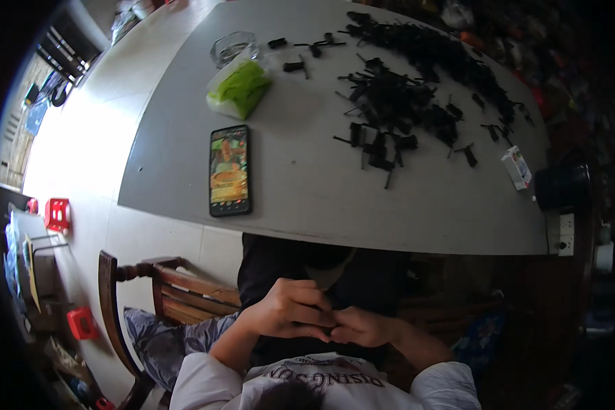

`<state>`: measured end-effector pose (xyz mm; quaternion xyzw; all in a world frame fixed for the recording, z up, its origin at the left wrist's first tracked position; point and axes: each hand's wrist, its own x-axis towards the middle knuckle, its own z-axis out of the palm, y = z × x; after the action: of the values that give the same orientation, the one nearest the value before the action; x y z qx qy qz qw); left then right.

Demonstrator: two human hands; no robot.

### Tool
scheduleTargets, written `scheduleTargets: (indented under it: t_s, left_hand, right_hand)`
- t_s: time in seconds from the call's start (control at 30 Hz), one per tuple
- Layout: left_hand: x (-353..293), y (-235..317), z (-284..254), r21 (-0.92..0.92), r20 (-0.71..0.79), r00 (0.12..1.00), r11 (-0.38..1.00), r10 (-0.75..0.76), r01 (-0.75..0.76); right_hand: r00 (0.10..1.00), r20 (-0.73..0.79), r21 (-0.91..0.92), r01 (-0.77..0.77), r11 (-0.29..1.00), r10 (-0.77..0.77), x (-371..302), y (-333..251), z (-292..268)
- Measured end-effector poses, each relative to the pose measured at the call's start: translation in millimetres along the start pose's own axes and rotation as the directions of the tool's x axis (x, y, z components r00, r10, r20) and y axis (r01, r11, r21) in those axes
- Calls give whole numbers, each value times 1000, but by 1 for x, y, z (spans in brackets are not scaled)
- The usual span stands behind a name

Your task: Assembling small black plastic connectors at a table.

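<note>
Your two hands meet in your lap, below the near edge of the worktop.

Your left hand [290,309] and right hand [362,326] are curled, fingertips touching over something small and dark; you cannot tell what it is or how firmly it is gripped. Straight ahead, past the near edge, a phone [229,170] lies flat, its long axis running away from you, nearer your left hand. Beyond it sits a green-filled plastic bag [239,87], then a glass dish [233,46]. The heap of small black parts [403,102] spreads ahead toward the far right corner, nearer your right hand. A small white box [517,167] lies by the right edge.
</note>
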<state>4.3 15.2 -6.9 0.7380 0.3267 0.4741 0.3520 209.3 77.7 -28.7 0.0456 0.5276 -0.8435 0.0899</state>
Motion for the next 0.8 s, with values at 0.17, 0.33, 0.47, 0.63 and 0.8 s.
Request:
scheduleTargets:
  t_s: [0.17,0.33,0.47,0.63,0.8]
  left_hand:
    - [-1,-11,6,-62,12,1000,998,-4,5]
    - [-3,-18,11,-74,-18,994,992,-104,103]
    - [4,-32,18,303,-243,946,909,-216,285]
    - [28,-19,22,552,-131,952,777,-276,301]
    - [13,-27,19,414,-235,922,826,-308,381]
  right_hand:
    - [970,-164,-400,100,911,-179,-1,-2,13]
    - [979,-175,-502,1,865,-103,-3,-2,-3]
    - [695,-358,-923,-163,348,-623,10,-38,-55]
    - [224,-525,-721,-630,289,-821,25,-51,-140]
    - [280,-614,-675,-671,307,-738,22,-32,-133]
